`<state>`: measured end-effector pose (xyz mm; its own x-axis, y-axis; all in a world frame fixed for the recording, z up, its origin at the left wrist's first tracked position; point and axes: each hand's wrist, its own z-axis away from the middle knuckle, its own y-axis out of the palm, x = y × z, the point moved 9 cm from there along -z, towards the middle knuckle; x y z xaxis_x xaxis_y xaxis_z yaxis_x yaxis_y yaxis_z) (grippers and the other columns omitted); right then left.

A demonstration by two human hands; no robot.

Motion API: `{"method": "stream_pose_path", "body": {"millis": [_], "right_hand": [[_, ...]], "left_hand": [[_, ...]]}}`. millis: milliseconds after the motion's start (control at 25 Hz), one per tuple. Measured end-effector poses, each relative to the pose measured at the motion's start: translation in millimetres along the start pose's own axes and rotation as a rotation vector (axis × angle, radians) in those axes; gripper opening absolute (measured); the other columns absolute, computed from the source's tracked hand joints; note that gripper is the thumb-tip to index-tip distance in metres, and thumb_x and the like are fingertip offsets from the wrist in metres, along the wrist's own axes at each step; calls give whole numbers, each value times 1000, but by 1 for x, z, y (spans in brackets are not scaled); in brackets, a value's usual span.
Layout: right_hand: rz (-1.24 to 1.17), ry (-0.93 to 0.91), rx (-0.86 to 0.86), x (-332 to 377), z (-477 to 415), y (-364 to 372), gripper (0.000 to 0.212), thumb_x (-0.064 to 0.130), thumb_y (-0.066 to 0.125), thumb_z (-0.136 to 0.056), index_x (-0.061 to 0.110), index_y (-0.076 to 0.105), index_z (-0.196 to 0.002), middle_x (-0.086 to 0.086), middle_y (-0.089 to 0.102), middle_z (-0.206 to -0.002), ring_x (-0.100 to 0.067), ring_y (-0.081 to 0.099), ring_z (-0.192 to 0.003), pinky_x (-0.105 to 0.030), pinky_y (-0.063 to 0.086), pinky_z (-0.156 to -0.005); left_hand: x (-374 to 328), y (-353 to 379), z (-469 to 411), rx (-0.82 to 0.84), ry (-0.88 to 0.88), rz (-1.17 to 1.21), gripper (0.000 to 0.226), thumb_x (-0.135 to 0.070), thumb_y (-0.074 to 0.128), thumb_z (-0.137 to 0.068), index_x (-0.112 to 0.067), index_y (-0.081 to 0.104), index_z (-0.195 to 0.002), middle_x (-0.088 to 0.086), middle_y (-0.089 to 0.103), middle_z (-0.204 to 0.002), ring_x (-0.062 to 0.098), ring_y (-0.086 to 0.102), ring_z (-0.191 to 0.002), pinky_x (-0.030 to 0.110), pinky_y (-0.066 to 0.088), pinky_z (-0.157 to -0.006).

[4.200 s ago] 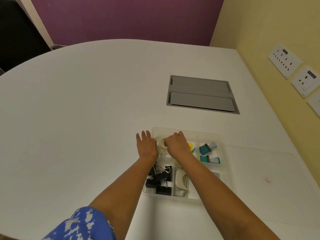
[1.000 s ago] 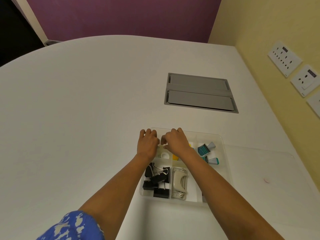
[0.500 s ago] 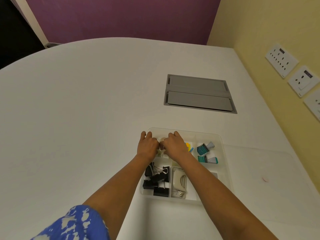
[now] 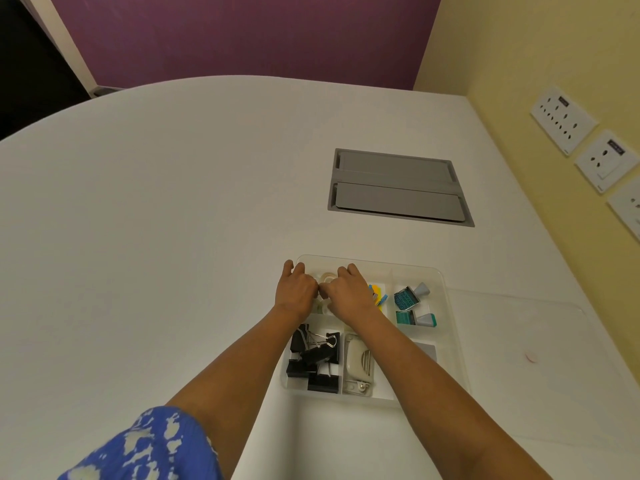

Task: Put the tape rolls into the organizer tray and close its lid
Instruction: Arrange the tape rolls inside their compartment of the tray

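Note:
The clear organizer tray [image 4: 398, 266] sits on the white table, its lid off. Both of my hands are in its far-left compartment. My left hand [image 4: 296, 292] and my right hand [image 4: 348, 294] curl toward each other, thumbs touching, around a clear tape roll [image 4: 327, 277] that shows between them. A second tape roll [image 4: 323, 308] peeks out just below the thumbs, lying in the same compartment. My fingers hide how the rolls are gripped. The clear lid [image 4: 536, 341] lies flat on the table to the right of the tray.
Other compartments hold black binder clips [image 4: 313, 358], a beige hole punch [image 4: 358, 365], teal stamps [image 4: 410, 303] and coloured sticky flags [image 4: 377, 294]. A grey cable hatch [image 4: 398, 187] is set into the table beyond. The yellow wall with sockets [image 4: 561, 117] runs along the right.
My hands have stayed over the far-left compartment and closed in on each other. The left hand's fingers, spread flat earlier, are now curled.

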<state>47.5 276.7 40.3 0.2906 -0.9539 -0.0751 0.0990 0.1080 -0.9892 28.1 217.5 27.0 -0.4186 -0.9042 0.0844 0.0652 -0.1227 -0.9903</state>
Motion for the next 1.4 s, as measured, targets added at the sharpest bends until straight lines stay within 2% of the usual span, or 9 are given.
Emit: {"method": "stream_pose_path", "body": {"millis": [200,440,560,680,800,1000,1120,1400], "right_hand": [[29,10,4,2,0,1,25,13,56,-90,17,66,-112,-12,72,-103,-29,52,-111,-38,30,-103],[137,26,61,4,-3,6,25,15,56,-92,13,63,-116,-11,69,-110,-28,52,-115,-38,30,-106],[50,110,41,-5,-1,2,23,12,59,-90,12,62,-113,-11,69,-109,-27,53,-113,-35,32,-103],[-98,215,-44,-22,-2,-9,24,6,52,-92,13,62,-113,-9,70,-109,-28,52,-111,-35,32,-98],[-67,153,-50,-26,-4,-10,34,7,48,-95,19,59,-125,-4,68,-118,-27,50,-115,-37,32,-98],[44,9,4,-14,-7,0,42,7,41,-95,23,53,-132,-2,61,-133,-30,43,-124,-39,29,-104],[77,-1,22,-14,-7,4,44,7,38,-97,24,49,-136,-2,60,-135,-30,41,-126,-39,27,-107],[101,38,22,-14,-10,6,37,10,39,-97,21,54,-129,-4,66,-126,-29,42,-125,-37,26,-109]], "left_hand": [[0,-1,0,-5,-6,-2,24,-26,57,-92,-21,70,-112,5,66,-118,20,41,-125,38,18,-114],[-1,-1,1,3,-3,-27,23,-22,58,-91,-21,71,-110,3,68,-112,20,44,-123,39,17,-114],[-2,-3,1,-9,-8,-1,23,-18,57,-91,-21,71,-108,3,69,-110,18,46,-120,38,17,-114],[-1,-8,2,-65,-16,33,26,-12,51,-92,-19,69,-110,1,69,-110,18,50,-116,37,17,-113],[-1,-9,1,-81,0,29,27,-12,49,-93,-15,63,-116,1,66,-115,20,50,-117,40,16,-115],[-5,5,-2,58,59,-23,41,-22,50,-92,-17,48,-133,1,52,-136,25,33,-136,48,7,-118],[-5,10,-3,99,62,-63,44,-26,48,-94,-17,45,-137,0,50,-139,25,28,-139,49,4,-118],[-5,14,-6,128,48,-150,42,-34,51,-93,-16,51,-132,-3,53,-135,23,27,-139,47,3,-119]]}}
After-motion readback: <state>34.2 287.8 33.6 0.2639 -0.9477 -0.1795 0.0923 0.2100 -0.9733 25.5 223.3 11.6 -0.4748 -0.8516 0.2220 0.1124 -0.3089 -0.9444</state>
